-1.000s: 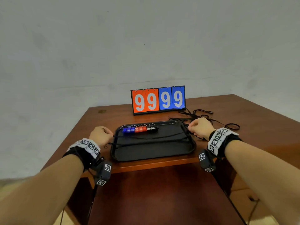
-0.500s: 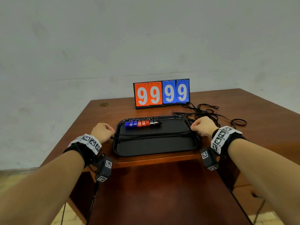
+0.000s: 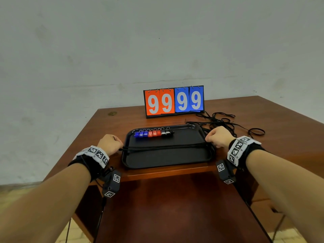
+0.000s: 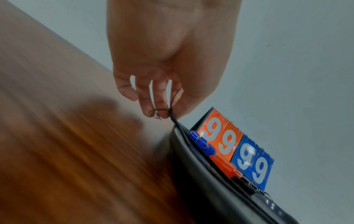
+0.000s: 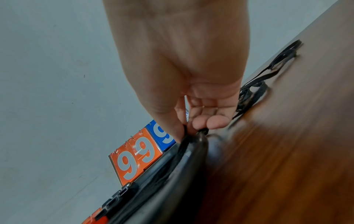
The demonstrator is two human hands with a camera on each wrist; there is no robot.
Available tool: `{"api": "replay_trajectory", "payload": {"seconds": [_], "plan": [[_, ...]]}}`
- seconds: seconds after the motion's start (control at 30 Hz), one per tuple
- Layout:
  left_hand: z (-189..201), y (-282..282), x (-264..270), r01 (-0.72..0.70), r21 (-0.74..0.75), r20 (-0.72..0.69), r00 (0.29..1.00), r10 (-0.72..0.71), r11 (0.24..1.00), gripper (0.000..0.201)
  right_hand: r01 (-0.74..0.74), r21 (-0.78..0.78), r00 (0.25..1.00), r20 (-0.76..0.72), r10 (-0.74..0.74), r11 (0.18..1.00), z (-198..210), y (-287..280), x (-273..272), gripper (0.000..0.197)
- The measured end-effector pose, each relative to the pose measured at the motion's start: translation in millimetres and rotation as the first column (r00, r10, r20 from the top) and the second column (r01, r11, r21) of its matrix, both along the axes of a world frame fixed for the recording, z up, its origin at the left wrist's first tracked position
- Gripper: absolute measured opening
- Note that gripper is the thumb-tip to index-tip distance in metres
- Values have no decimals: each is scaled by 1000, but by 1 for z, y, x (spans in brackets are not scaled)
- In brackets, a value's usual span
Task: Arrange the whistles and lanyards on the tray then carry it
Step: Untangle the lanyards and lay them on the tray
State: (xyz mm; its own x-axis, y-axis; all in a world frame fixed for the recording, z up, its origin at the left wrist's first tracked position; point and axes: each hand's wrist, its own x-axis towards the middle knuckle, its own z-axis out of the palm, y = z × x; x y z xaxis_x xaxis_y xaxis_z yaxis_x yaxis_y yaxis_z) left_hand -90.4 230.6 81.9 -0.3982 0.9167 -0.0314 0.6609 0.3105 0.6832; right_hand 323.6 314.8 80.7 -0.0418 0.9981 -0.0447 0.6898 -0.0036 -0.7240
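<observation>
**A:** Brown wooden table [image 3: 263, 137] against a plain grey wall, flip scoreboard [image 3: 173, 100] reading 99/99 at the back. Black tray [image 3: 168, 160] sits near the front edge.

**B:** Whistles?

**A:** Whistles [image 3: 153, 133] are already in the tray, one tight row along the far side: blue, red, black. That part looks done.

**B:** Lanyards?

**A:** One black lanyard [image 3: 166, 147] is stretched straight across the tray's middle, rim to rim. Left hand [image 3: 109, 143] pinches its knotted end between thumb and fingertips, just off the tray's left rim. Right hand [image 3: 219, 136] has fingers curled round the other end at the right rim. Both are grasping, neither released.

**B:** So which step?

**A:** My read: laying lanyards, early on. A loose lanyard pile [image 3: 228, 121] is on the table behind the right hand, beside the scoreboard, outside the tray.

**B:** Next move?

**A:** Probably lower both ends inside the rim and let go. The cord is taut, and its left end looks to sit past the rim, so the ends likely need tucking or doubling to fit. Then go for the pile, which looks tangled and needs separating one at a time. Carry comes last.

**B:** Risk?

**A:** Dragging cord could knock the whistle row. Keep clear of it.
</observation>
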Motion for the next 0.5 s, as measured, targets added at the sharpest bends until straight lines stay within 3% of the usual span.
{"api": "replay_trajectory", "payload": {"seconds": [0.27, 0.4, 0.5], "plan": [[6, -3, 4, 9, -46, -114, 993, -14, 999, 10, -3, 9, 1000, -6, 3, 1000, 3, -5, 3, 10], [17, -8, 13, -113, -51, -261, 961, 96, 992, 45, 26, 40, 999, -49, -24, 999, 7, -9, 6, 13], [30, -12, 28, -134, -5, -336, 934, 124, 991, 51, 57, 56, 993, -102, -51, 997, 11, -12, 11, 14]]}}
